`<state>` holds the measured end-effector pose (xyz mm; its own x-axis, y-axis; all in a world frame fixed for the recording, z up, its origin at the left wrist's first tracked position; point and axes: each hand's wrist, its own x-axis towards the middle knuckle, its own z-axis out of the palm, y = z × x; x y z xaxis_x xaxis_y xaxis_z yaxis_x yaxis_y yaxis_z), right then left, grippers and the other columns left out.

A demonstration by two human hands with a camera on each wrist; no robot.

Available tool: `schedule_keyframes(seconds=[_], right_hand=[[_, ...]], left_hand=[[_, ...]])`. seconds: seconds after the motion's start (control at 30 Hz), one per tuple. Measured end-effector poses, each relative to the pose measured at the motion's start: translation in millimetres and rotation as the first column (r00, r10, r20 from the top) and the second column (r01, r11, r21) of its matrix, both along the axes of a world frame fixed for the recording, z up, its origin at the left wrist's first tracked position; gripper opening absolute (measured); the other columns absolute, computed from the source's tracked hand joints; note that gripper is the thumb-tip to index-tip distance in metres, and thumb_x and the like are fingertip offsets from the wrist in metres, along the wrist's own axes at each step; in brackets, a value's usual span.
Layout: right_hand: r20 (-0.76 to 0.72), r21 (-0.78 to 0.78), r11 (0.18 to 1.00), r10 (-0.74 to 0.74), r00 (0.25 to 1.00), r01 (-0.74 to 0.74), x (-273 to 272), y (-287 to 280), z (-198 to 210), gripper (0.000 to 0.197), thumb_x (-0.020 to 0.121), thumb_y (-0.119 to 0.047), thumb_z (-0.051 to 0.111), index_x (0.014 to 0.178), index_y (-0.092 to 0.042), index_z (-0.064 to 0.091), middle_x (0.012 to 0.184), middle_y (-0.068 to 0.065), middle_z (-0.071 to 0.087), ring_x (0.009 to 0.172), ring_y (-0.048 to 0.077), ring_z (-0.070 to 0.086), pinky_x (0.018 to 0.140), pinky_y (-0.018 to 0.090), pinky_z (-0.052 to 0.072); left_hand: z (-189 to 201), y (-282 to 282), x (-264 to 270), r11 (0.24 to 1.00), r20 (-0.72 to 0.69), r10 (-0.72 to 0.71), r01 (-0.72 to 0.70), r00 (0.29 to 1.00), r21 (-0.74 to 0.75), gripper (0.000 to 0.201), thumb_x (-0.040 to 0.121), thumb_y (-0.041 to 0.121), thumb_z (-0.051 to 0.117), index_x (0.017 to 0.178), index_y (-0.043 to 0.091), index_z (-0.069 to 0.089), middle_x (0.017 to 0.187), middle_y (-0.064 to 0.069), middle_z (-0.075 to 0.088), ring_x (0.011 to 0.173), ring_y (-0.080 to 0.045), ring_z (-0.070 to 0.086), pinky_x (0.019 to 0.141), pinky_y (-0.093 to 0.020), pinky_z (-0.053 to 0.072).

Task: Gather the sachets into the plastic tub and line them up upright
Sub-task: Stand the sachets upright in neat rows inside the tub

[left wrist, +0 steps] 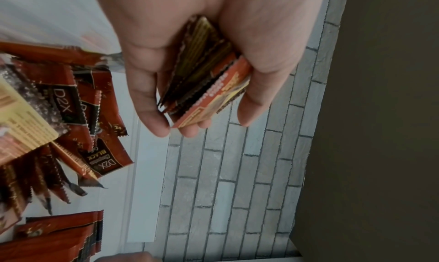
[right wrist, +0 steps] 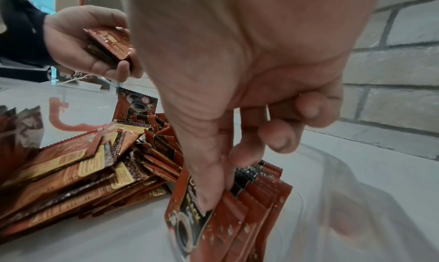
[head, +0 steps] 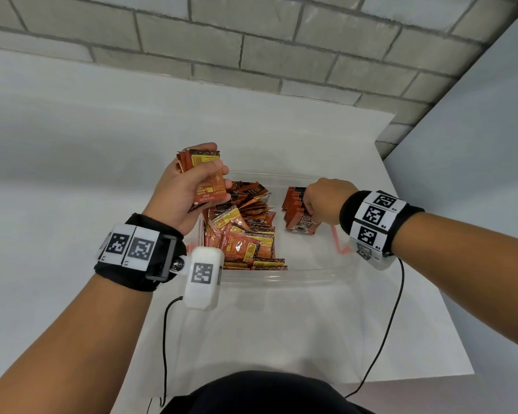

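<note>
A clear plastic tub (head: 311,277) sits on the white table. A loose heap of red-orange sachets (head: 243,231) fills its left half. At its right side stands an upright row of sachets (head: 295,204). My right hand (head: 323,201) is down in the tub, thumb and forefinger pinching the front sachet of that row (right wrist: 190,215), with the other fingers curled. My left hand (head: 189,186) is raised above the tub's left end and grips a stack of several sachets (left wrist: 209,89) between thumb and fingers.
The white table (head: 281,324) ends at a grey brick wall (head: 251,55) behind and at a pale panel on the right. The tub's orange clasps (right wrist: 59,119) show at its ends. Thin black cables (head: 165,348) hang from both wrist units over the table front.
</note>
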<state>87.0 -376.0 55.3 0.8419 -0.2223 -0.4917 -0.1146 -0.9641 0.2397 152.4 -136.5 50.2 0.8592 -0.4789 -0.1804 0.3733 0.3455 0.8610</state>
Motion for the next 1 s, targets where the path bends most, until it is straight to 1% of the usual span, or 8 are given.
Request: schedule_keyframes(seconds=[0.13, 0.23, 0.47, 0.57, 0.67, 0.73, 0.9, 1.0], right_hand=[[-0.008, -0.062, 0.996, 0.060, 0.998, -0.060, -0.3, 3.8, -1.0, 0.009, 0.084, -0.004, 0.059, 0.088, -0.008, 0.066, 0.070, 0.001, 0.050, 0.065, 0.021, 0.052, 0.048, 0.020, 0.033], [-0.022, -0.093, 0.992, 0.085, 0.996, -0.086, 0.2, 6.2, -0.1, 0.010, 0.084, -0.002, 0.058, 0.080, -0.011, 0.059, 0.062, -0.001, 0.042, 0.055, 0.017, 0.045, 0.047, 0.019, 0.031], [-0.027, -0.142, 0.984, 0.109, 0.994, -0.112, -0.4, 8.6, 1.8, 0.015, 0.085, -0.007, 0.060, 0.074, -0.012, 0.051, 0.061, -0.001, 0.041, 0.050, 0.013, 0.039, 0.045, 0.021, 0.028], [-0.017, -0.165, 0.978, 0.126, 0.992, -0.127, -0.3, 7.2, 3.7, 0.025, 0.086, -0.011, 0.062, 0.067, -0.012, 0.046, 0.061, -0.001, 0.041, 0.050, 0.013, 0.038, 0.044, 0.022, 0.027], [-0.019, -0.168, 0.979, 0.117, 0.993, -0.118, -1.0, 7.2, 6.0, 0.018, 0.088, -0.017, 0.063, 0.077, -0.011, 0.050, 0.063, -0.001, 0.041, 0.051, 0.013, 0.038, 0.044, 0.023, 0.027], [-0.020, -0.169, 0.980, 0.106, 0.994, -0.108, -1.2, 7.5, 7.5, 0.017, 0.088, -0.019, 0.063, 0.080, -0.012, 0.050, 0.064, -0.001, 0.041, 0.052, 0.013, 0.038, 0.044, 0.023, 0.027], [0.011, -0.128, 0.989, 0.079, 0.997, -0.077, -3.1, 4.6, 8.8, 0.036, 0.087, -0.024, 0.065, 0.064, -0.014, 0.040, 0.064, -0.001, 0.043, 0.052, 0.013, 0.040, 0.046, 0.022, 0.030], [0.094, 0.014, 1.000, 0.009, 0.996, -0.010, -6.9, 4.6, 17.5, 0.020, 0.089, -0.031, 0.062, 0.081, -0.015, 0.053, 0.076, 0.001, 0.055, 0.064, 0.018, 0.051, 0.051, 0.024, 0.037]], left_hand=[[-0.3, -0.1, 0.9, 1.000, -0.007, -0.009, 0.009, 1.000, -0.008, 0.037, 0.076, 0.017, 0.067, 0.112, 0.019, 0.060, 0.087, -0.007, 0.068, 0.075, -0.022, 0.068, 0.068, -0.036, 0.059], [-0.6, -1.0, 0.9, 1.000, -0.005, -0.010, 0.010, 1.000, -0.007, 0.040, 0.074, 0.018, 0.068, 0.113, 0.018, 0.060, 0.086, -0.007, 0.068, 0.074, -0.022, 0.068, 0.068, -0.036, 0.059], [-0.3, -3.6, -0.6, 1.000, -0.013, 0.004, -0.004, 1.000, 0.002, 0.030, 0.083, 0.014, 0.063, 0.112, 0.017, 0.059, 0.083, -0.006, 0.069, 0.071, -0.021, 0.069, 0.068, -0.036, 0.059], [1.6, -4.2, -1.8, 1.000, -0.018, -0.005, 0.005, 1.000, -0.005, 0.038, 0.077, 0.017, 0.065, 0.114, 0.017, 0.059, 0.083, -0.007, 0.069, 0.071, -0.021, 0.069, 0.067, -0.036, 0.059], [1.4, -3.7, -2.4, 1.000, -0.022, -0.016, 0.016, 1.000, -0.016, 0.044, 0.072, 0.019, 0.067, 0.115, 0.016, 0.058, 0.084, -0.007, 0.068, 0.071, -0.021, 0.069, 0.066, -0.035, 0.059], [0.4, -3.8, -2.4, 1.000, -0.031, -0.019, 0.018, 0.999, -0.023, 0.038, 0.076, 0.018, 0.065, 0.113, 0.017, 0.059, 0.083, -0.007, 0.068, 0.071, -0.021, 0.068, 0.067, -0.035, 0.059], [-0.9, -6.2, -5.1, 0.999, -0.110, -0.035, 0.031, 0.993, -0.035, 0.011, 0.087, 0.016, 0.058, 0.093, 0.007, 0.060, 0.076, -0.010, 0.066, 0.067, -0.023, 0.069, 0.065, -0.035, 0.060], [-1.6, -8.2, -7.8, 0.996, -0.191, -0.077, 0.068, 0.979, -0.052, 0.013, 0.093, 0.010, 0.045, 0.092, 0.002, 0.054, 0.071, -0.013, 0.065, 0.067, -0.026, 0.069, 0.065, -0.038, 0.060]])
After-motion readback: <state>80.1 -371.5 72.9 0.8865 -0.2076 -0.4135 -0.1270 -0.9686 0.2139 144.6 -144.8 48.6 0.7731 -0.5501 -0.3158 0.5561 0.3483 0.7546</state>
